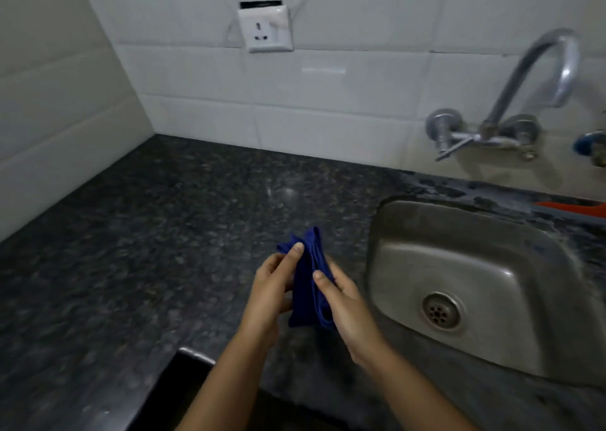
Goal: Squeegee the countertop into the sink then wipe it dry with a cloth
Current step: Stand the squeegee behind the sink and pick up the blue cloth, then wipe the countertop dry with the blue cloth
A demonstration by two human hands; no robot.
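A dark blue cloth (306, 286), folded and bunched, hangs between both hands above the dark speckled granite countertop (157, 233). My left hand (270, 291) pinches its left side, thumb on the upper edge. My right hand (346, 306) grips its right side. The hands are held just left of the steel sink (492, 266). An orange and grey squeegee (570, 210) lies on the counter behind the sink at the right edge, partly cut off by the frame.
A chrome wall tap (531, 79) arches over the sink's back. A white wall socket (265, 28) hangs loose from the tiled backsplash. The counter's front edge (193, 355) steps back near my left forearm. A tiled side wall bounds the counter on the left.
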